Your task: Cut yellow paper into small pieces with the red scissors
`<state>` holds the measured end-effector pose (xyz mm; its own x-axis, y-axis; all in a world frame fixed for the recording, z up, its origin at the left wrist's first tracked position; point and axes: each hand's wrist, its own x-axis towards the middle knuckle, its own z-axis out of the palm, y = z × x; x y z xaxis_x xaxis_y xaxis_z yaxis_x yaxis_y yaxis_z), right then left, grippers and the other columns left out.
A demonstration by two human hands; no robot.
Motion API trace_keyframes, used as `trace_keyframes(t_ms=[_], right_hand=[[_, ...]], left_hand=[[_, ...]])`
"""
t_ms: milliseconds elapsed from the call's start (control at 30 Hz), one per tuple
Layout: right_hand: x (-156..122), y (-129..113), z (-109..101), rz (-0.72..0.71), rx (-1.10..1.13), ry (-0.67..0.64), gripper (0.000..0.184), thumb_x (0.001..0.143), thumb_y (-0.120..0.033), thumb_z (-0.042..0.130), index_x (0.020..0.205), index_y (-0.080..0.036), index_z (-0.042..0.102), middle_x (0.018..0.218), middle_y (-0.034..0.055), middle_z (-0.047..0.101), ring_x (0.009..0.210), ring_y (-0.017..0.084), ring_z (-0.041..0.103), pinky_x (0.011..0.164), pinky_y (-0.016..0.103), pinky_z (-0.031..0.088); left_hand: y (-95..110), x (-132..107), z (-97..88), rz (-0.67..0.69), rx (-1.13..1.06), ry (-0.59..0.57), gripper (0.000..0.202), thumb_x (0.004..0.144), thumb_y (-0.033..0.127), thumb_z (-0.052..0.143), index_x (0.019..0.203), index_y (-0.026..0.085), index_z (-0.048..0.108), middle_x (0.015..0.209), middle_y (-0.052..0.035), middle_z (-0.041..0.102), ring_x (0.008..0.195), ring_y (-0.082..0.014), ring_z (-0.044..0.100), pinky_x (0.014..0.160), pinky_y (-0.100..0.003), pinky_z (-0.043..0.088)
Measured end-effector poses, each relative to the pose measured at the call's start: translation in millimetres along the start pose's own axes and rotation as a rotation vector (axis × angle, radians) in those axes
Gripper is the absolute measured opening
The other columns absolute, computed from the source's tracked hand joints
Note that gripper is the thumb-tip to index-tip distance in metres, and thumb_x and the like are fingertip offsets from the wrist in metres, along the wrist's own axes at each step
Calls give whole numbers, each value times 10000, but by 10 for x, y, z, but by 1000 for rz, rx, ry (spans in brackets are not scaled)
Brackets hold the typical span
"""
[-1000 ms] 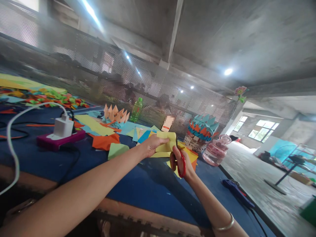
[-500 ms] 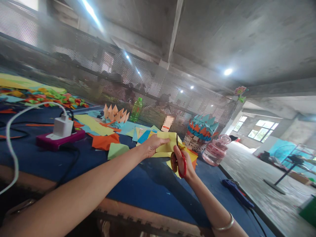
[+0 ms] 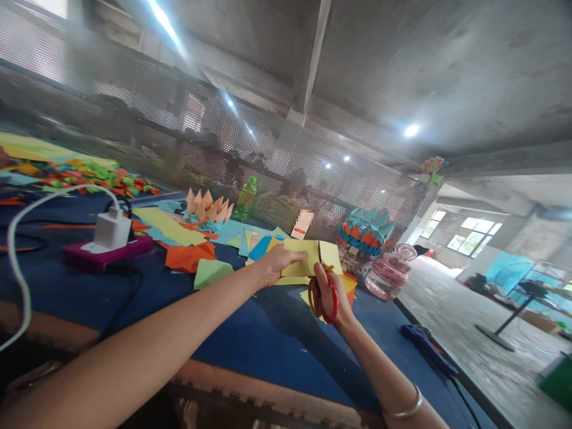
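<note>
My left hand [image 3: 277,264] pinches a piece of yellow paper [image 3: 297,257] between thumb and fingers. In my right hand [image 3: 336,293] is a pair of scissors [image 3: 329,302] with one red handle loop and one yellowish loop. The dark blade stands upright against the yellow paper, which spreads out on both sides of it. More yellow and orange paper [image 3: 348,285] lies under and behind my right hand. Close to my left hand, blue and pale sheets [image 3: 260,246] lie on the blue table [image 3: 268,339].
Left of me are a purple power strip [image 3: 107,252] with a white charger [image 3: 112,229] and cable. Folded-paper pieces [image 3: 209,207], a green bottle [image 3: 246,199], a phone [image 3: 302,226], a paper basket [image 3: 364,238] and a pink jar [image 3: 388,275] stand behind. A blue tool [image 3: 428,348] lies near the right edge.
A flap of yellow paper now shows to the right of the blade, and the scissors' handle loops look further apart. My left hand stays in nearly the same place.
</note>
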<state>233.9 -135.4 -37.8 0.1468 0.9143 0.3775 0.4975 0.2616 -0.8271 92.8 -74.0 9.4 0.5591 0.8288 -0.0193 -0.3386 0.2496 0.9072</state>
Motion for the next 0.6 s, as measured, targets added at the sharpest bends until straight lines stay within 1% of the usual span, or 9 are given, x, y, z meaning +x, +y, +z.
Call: trace_keyframes(t_ms=[167, 267, 400, 500, 600], right_hand=[[8, 24, -19, 30, -64, 15, 668, 876, -697, 315, 410, -224, 389, 291, -2, 409, 275, 108, 401, 341, 242, 323], [10, 11, -16, 63, -68, 23, 666, 864, -713, 317, 412, -228, 377, 289, -8, 388, 266, 106, 383, 324, 246, 309], [3, -32, 4, 68, -30, 57, 609, 828, -738, 368, 497, -228, 411, 318, -26, 402, 268, 105, 375, 302, 246, 273], [-5, -26, 6, 66, -13, 64, 572, 814, -743, 388, 559, -233, 424, 338, -38, 411, 277, 107, 377, 307, 248, 261], [-2, 27, -12, 58, -45, 59, 561, 826, -731, 379, 563, -237, 413, 362, -28, 434, 307, 114, 407, 327, 253, 280]], left_hand=[[-21, 28, -23, 3, -3, -27, 176, 713, 212, 733, 875, 143, 727, 723, -76, 728, 770, -254, 695, 709, -373, 530], [-30, 37, -34, 10, 9, -23, 181, 718, 224, 725, 885, 154, 729, 733, -77, 730, 795, -265, 696, 713, -380, 530], [-39, 46, -37, 12, 14, -40, 176, 709, 235, 728, 873, 173, 729, 762, -67, 738, 828, -266, 698, 731, -376, 526], [-40, 45, -30, 14, 9, -46, 150, 699, 245, 735, 839, 190, 728, 762, -52, 742, 838, -262, 699, 724, -358, 528], [-32, 32, -20, 10, 8, -27, 93, 687, 208, 738, 774, 182, 722, 716, -47, 736, 783, -247, 700, 696, -336, 532]])
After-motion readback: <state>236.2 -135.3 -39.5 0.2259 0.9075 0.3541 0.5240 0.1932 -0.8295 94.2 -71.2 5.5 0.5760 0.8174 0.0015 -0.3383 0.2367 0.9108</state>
